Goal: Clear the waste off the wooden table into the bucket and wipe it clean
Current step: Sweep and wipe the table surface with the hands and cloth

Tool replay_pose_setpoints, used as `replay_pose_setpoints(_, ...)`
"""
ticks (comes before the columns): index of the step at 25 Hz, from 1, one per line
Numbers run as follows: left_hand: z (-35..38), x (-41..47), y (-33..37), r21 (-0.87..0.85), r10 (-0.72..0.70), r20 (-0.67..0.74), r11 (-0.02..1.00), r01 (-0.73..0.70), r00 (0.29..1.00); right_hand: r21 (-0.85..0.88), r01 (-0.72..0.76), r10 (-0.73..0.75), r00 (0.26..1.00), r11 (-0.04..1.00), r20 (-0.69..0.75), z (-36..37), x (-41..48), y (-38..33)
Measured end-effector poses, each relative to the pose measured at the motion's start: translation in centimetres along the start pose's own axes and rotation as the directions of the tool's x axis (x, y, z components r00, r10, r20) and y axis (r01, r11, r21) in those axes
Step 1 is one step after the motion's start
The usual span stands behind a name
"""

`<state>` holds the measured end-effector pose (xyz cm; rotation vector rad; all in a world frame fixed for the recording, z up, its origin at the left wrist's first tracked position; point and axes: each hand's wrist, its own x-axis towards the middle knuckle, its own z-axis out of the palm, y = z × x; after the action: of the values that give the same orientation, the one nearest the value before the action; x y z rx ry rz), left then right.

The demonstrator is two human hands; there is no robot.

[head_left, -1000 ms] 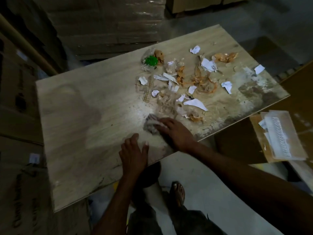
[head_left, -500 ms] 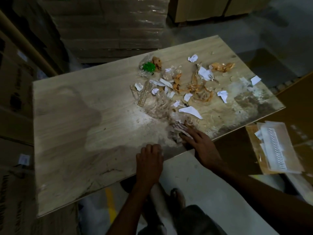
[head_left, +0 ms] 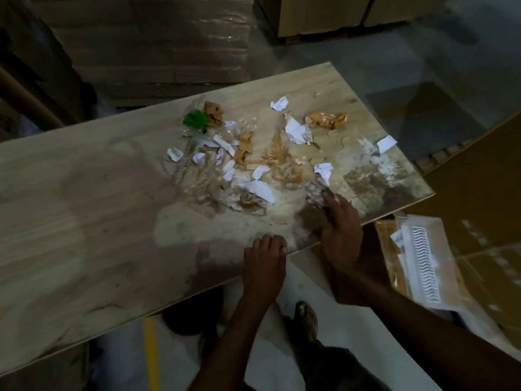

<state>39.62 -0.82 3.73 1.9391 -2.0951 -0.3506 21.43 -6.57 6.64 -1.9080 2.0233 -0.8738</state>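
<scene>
Right hand [head_left: 339, 221] is sweeping the cloth [head_left: 315, 193] rightward along the near edge of the surface [head_left: 84, 221]. It started left of the big white scrap [head_left: 260, 190] and is now sitting right of it. Left hand [head_left: 265, 261] is sliding right and back to the edge, fingers drawn together.

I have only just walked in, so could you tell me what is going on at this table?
A person is cleaning the pale wooden table. The right hand presses a crumpled whitish cloth onto it beside the waste: torn white paper scraps, orange-brown crumpled strips, clear plastic film and a green plastic piece. The left hand rests on the near edge. The waste is not yet cleared; no bucket shows.
</scene>
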Motion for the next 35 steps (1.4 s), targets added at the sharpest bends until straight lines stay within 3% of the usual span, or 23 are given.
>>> replay_pose_setpoints(2, 1.0, 1.1, 2.8, 0.005, -0.087, -0.019, 0.996, 0.087, 0.996, -0.118, -0.099, 0.108, 0.991, 0.988, 0.074, 0.5, 1.4, 1.5)
replay_pose_setpoints(3, 1.4, 1.4, 3.6, -0.001, -0.141, -0.035, 0.990, 0.141, 0.989, -0.136, -0.075, 0.094, 0.985, 0.988, 0.142, 1.4, 1.8, 1.2)
replay_pose_setpoints(6, 2.2, 1.2, 3.8, 0.035, -0.177, -0.092, 0.983, 0.181, 0.980, -0.011, 0.156, -0.146, 0.945, 0.988, 0.292, 4.3, 3.1, -1.9)
replay_pose_setpoints(8, 2.6, 1.1, 3.3, 0.030, -0.165, -0.077, 0.985, 0.167, 0.983, 0.101, 0.143, -0.167, 0.942, 0.985, 0.292, 5.1, 3.5, -3.8)
replay_pose_setpoints(10, 2.2, 1.2, 3.4, 0.003, -0.195, -0.022, 0.981, 0.195, 0.981, 0.209, 0.046, -0.085, 0.980, 0.977, 0.181, 3.7, 3.4, -3.6)
replay_pose_setpoints(13, 1.7, 1.4, 3.8, -0.230, -0.224, -0.026, 0.950, 0.212, 0.974, 0.249, -0.080, 0.076, 0.997, 0.965, 0.028, 0.8, 2.5, -0.1)
replay_pose_setpoints(15, 1.3, 0.6, 3.4, -0.469, -0.317, -0.057, 0.845, 0.255, 0.947, 0.206, 0.052, -0.069, 0.995, 0.977, 0.076, -0.5, 1.3, 1.9)
replay_pose_setpoints(16, 1.3, 0.0, 3.0, -0.549, -0.388, -0.078, 0.786, 0.285, 0.919, 0.186, 0.209, -0.237, 0.961, 0.960, 0.142, -0.4, 0.5, 2.4)
replay_pose_setpoints(18, 0.9, -1.1, 2.3, -0.550, -0.439, -0.136, 0.779, 0.301, 0.888, 0.126, 0.544, -0.552, 0.767, 0.830, 0.327, 0.9, -0.3, 2.9)
replay_pose_setpoints(20, 0.9, -1.9, 1.6, -0.487, -0.371, -0.125, 0.831, 0.268, 0.920, 0.133, 0.686, -0.661, 0.603, 0.715, 0.446, 3.3, 1.7, 1.8)
replay_pose_setpoints(22, 0.3, -1.1, 1.2, -0.492, -0.372, -0.061, 0.819, 0.296, 0.926, 0.129, 0.721, -0.687, 0.568, 0.681, 0.453, 5.1, 5.3, 0.0)
replay_pose_setpoints(24, -0.1, -0.4, 0.8, -0.484, -0.390, -0.008, 0.807, 0.337, 0.921, 0.116, 0.722, -0.691, 0.584, 0.682, 0.426, 4.8, 7.6, -0.7)
replay_pose_setpoints(26, -0.3, -0.3, 0.8, -0.477, -0.384, 0.015, 0.809, 0.344, 0.923, 0.111, 0.645, -0.635, 0.682, 0.756, 0.362, 2.6, 7.4, 0.1)
replay_pose_setpoints(28, -0.4, -0.1, 1.2, -0.440, -0.346, 0.021, 0.840, 0.319, 0.938, 0.070, 0.421, -0.425, 0.875, 0.905, 0.234, -0.1, 5.7, 3.0)
replay_pose_setpoints(30, 0.0, 0.4, 1.6, -0.334, -0.250, -0.009, 0.913, 0.233, 0.968, -0.047, 0.145, -0.138, 0.982, 0.988, 0.128, -2.3, 4.1, 5.9)
replay_pose_setpoints(32, 0.5, 1.3, 2.1, -0.274, -0.154, -0.006, 0.950, 0.147, 0.988, -0.223, -0.009, 0.037, 0.991, 0.975, 0.125, -2.1, 3.9, 7.0)
replay_pose_setpoints(35, 1.5, 3.2, 3.2, -0.261, -0.137, 0.005, 0.956, 0.133, 0.991, -0.209, 0.022, 0.021, 0.979, 0.978, 0.201, 1.3, 5.2, 4.4)
